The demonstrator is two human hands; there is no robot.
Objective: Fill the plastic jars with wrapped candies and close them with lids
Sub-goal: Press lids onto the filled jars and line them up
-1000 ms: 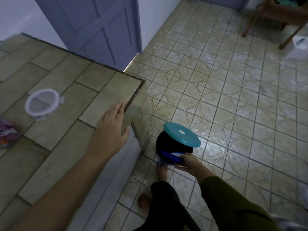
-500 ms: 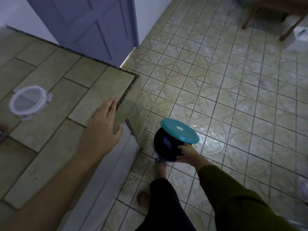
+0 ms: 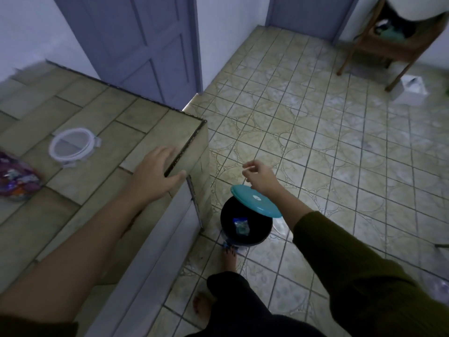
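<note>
Left hand rests on counter corner; right hand hovers above bin

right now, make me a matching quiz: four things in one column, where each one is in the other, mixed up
1 clear lid
2 blue wrapper
3 left hand
4 white box

A in the black bin
B on the floor by the wooden stand
C flat on the counter, back from its edge
D resting on the counter corner

Pairs: 1-C, 2-A, 3-D, 4-B
</note>
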